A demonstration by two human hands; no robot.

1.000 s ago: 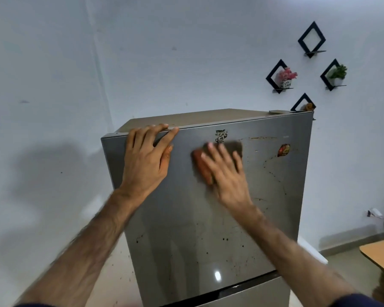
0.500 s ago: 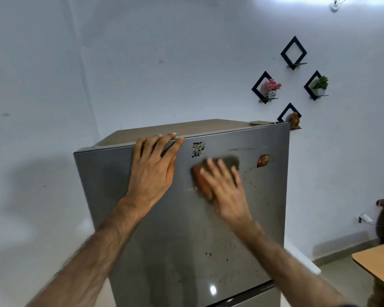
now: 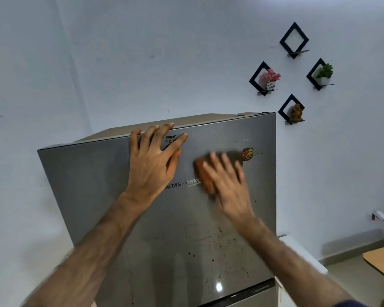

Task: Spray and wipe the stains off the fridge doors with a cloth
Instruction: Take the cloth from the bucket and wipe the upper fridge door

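Cloth (image 3: 205, 177) has slid right under flat right hand (image 3: 227, 180); left hand (image 3: 152, 161), splayed, partly covers "OLTAS·bek" on door (image 3: 93, 180).

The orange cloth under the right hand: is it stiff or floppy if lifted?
Probably floppy: the orange cloth lies flattened on the fridge door under the right hand. It looks thick and folded, so likely light. Blur hides its texture.
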